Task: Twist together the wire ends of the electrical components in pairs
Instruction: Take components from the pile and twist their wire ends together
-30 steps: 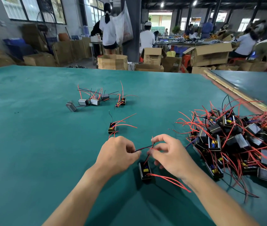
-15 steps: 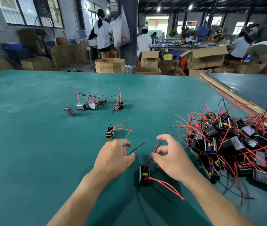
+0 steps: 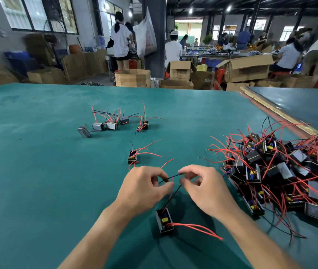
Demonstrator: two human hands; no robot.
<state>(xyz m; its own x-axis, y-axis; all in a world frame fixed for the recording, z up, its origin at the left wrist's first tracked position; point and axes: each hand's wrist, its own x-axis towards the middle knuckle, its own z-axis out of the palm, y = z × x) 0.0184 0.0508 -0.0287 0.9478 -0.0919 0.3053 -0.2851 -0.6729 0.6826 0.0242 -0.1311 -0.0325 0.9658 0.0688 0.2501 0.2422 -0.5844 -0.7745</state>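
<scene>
L hand (image 3: 144, 189) & R hand (image 3: 206, 189), fingertips tight on 1 thin black wire (image 3: 170, 177) (boxy component (image 3: 164, 222) below)

Factory workshop; cardboard boxes (image 3: 247, 68), seated workers (image 3: 290, 53), green worktable (image 3: 37, 171), component pile (image 3: 282, 171)

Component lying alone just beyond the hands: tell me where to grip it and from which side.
Pinch the component across its box's long sides, from above and the left. Its red wires fan rightward and its black wire rises at the far end, so the left looks free.
</scene>
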